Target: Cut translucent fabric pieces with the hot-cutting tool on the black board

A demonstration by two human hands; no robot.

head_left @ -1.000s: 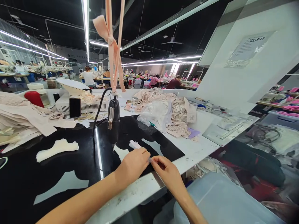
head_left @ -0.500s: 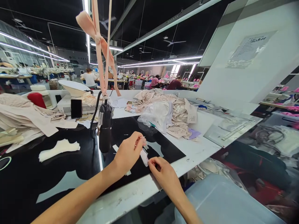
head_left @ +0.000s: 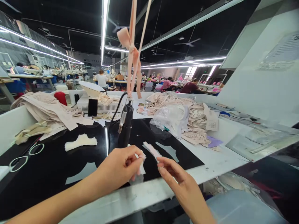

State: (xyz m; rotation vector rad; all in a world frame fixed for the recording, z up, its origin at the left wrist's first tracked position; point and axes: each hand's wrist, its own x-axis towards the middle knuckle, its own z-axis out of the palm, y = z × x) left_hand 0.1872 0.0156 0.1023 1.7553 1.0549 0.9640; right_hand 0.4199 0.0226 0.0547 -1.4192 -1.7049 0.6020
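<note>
My left hand (head_left: pixel 123 163) is closed above the front edge of the black mat, with a small white fabric piece (head_left: pixel 142 165) showing beyond its pinched fingers. Beside it, my right hand (head_left: pixel 181 183) has thumb and forefinger brought together at the near end of a narrow pale pink fabric strip (head_left: pixel 151 149). That strip slants away over the mat. A grey curved flat piece (head_left: pixel 168 151) lies just behind the right fingertips. Directly beyond my left hand hangs a black corded hand tool (head_left: pixel 126 126), tied up with pink fabric bands (head_left: pixel 132 62).
On the black mat (head_left: pixel 53 168) lie a cream fabric stack (head_left: pixel 80 142), another grey curved piece (head_left: pixel 81 172) and green-handled scissors (head_left: pixel 18 163). Beige fabric (head_left: pixel 51 107) is heaped left; lace garments (head_left: pixel 198 116) and a plastic bag (head_left: pixel 170 116) are behind right. A phone (head_left: pixel 92 107) stands upright.
The view has swung left, shifting the table scene rightward. My left hand has come down and back from the pale strip, towards the mat's front edge. My right hand stays at the strip's end.
</note>
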